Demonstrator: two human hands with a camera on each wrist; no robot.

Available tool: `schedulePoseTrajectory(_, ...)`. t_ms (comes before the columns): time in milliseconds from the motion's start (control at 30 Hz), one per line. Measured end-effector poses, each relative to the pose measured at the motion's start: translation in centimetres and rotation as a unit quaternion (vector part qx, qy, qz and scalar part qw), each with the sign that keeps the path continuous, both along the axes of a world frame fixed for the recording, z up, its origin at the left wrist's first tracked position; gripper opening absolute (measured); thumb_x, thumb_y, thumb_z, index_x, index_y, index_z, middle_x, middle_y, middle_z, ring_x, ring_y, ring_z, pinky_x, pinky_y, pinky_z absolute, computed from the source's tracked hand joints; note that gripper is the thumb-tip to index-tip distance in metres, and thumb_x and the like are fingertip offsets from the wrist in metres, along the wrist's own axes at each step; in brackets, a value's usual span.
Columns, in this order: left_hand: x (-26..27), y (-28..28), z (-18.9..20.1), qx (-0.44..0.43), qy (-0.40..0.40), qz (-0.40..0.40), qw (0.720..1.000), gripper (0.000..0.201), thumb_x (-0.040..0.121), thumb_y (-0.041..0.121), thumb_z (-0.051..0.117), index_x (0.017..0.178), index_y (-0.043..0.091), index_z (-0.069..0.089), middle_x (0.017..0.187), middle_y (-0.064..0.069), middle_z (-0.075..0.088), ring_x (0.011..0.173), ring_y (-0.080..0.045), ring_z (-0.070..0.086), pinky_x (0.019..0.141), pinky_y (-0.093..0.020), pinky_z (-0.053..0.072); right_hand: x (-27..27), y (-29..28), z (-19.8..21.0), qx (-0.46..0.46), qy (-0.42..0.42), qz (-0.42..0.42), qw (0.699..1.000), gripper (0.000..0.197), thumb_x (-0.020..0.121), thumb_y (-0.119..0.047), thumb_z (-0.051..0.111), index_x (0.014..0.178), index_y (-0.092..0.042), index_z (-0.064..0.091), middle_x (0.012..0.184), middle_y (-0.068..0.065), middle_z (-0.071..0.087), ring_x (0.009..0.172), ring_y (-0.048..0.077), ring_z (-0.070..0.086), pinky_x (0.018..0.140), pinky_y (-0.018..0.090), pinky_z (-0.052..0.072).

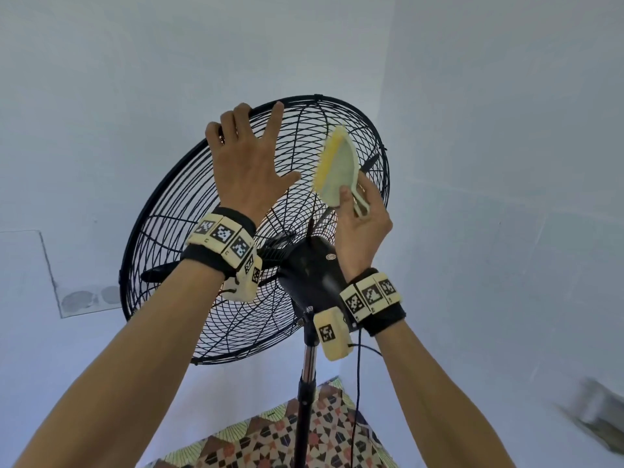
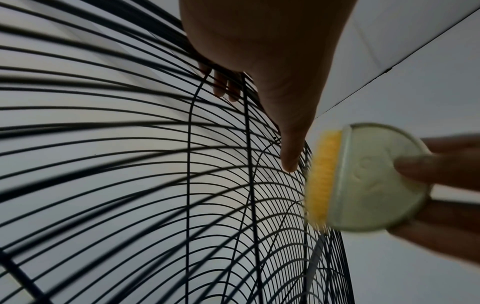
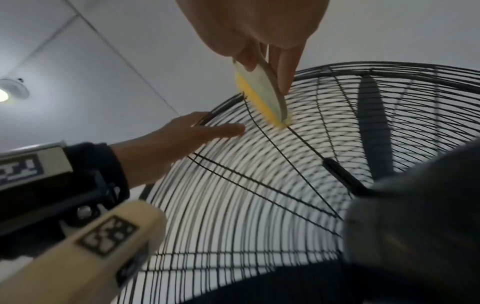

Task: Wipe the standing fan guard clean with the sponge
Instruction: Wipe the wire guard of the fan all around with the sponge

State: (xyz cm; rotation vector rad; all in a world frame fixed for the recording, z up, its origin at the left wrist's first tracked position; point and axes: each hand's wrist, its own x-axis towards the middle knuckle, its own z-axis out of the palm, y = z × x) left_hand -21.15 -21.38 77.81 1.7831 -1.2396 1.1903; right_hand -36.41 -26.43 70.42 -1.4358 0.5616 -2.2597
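Note:
The black wire fan guard (image 1: 337,99) tilts upward, and I see it from the motor side. My left hand (image 1: 250,157) lies on its upper left rim, thumb and index finger straight and the other fingers hooked over the rim; their tips show through the wires in the left wrist view, below the left hand (image 2: 272,61). My right hand (image 1: 361,224) pinches a sponge (image 1: 337,163) with a pale green plastic back and a yellow face. That yellow face of the sponge (image 3: 262,96) touches the guard's wires (image 3: 233,205) near the top. The sponge (image 2: 363,185) is blurred.
The black motor housing (image 1: 310,265) sits behind the guard, just under my right wrist. A chrome pole (image 1: 307,366) and a black cord (image 1: 358,383) run down to a patterned floor (image 1: 304,440). A dark blade (image 3: 374,123) shows inside the guard. White walls surround the fan.

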Motion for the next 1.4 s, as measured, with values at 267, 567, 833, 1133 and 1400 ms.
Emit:
schedulePoseTrajectory(267,0.0,0.5,0.0,0.003,0.006,-0.014,1.000,0.104,0.076,0.071,0.072,0.159,0.027,0.027,0.145,-0.024,0.041,0.129,-0.043,0.042,0.110,-0.059,0.030,0.8,-0.4,-5.2,0.113,0.092,-0.046,0.988,0.024,0.096,-0.007,0.069,0.119,-0.007,0.073,0.104,-0.006,0.072,0.094,0.012,0.067,0.085,0.026,0.061)
schedulePoseTrajectory(567,-0.4,0.3,-0.1,-0.001,-0.002,-0.026,1.000,0.104,0.075,0.069,0.074,0.158,0.025,0.028,0.144,-0.024,0.042,0.127,-0.044,0.043,0.110,-0.060,0.029,0.4,0.2,-2.8,0.046,0.019,-0.038,0.998,0.028,0.097,-0.008,0.069,0.125,-0.008,0.072,0.113,-0.002,0.075,0.102,0.010,0.070,0.083,0.031,0.063)
schedulePoseTrajectory(833,0.5,1.1,-0.3,0.012,-0.012,-0.031,0.999,0.105,0.076,0.066,0.075,0.159,0.024,0.027,0.147,-0.022,0.040,0.129,-0.041,0.042,0.110,-0.057,0.030,1.3,1.4,-0.8,0.049,0.059,-0.046,0.996,0.031,0.098,-0.009,0.068,0.128,-0.006,0.071,0.107,-0.004,0.073,0.084,-0.009,0.066,0.078,0.014,0.059)
schedulePoseTrajectory(1133,2.1,4.1,-2.2,-0.005,0.087,-0.063,0.994,0.103,0.080,0.065,0.072,0.159,0.018,0.026,0.147,-0.019,0.043,0.128,-0.040,0.043,0.103,-0.057,0.035,-2.1,2.5,-0.8,0.064,0.041,0.015,0.997,0.025,0.096,-0.007,0.069,0.121,-0.008,0.071,0.115,0.003,0.073,0.107,0.017,0.068,0.072,0.006,0.051)
schedulePoseTrajectory(1400,4.7,8.2,-8.0,-0.035,0.245,-0.056,0.967,0.107,0.074,0.071,0.076,0.152,0.014,0.032,0.140,-0.025,0.049,0.124,-0.046,0.047,0.101,-0.062,0.039,-5.9,2.8,-1.9,0.140,0.089,0.051,0.985,0.018,0.091,-0.014,0.073,0.103,-0.027,0.071,0.098,-0.015,0.070,0.098,0.015,0.070,0.076,0.044,0.064)
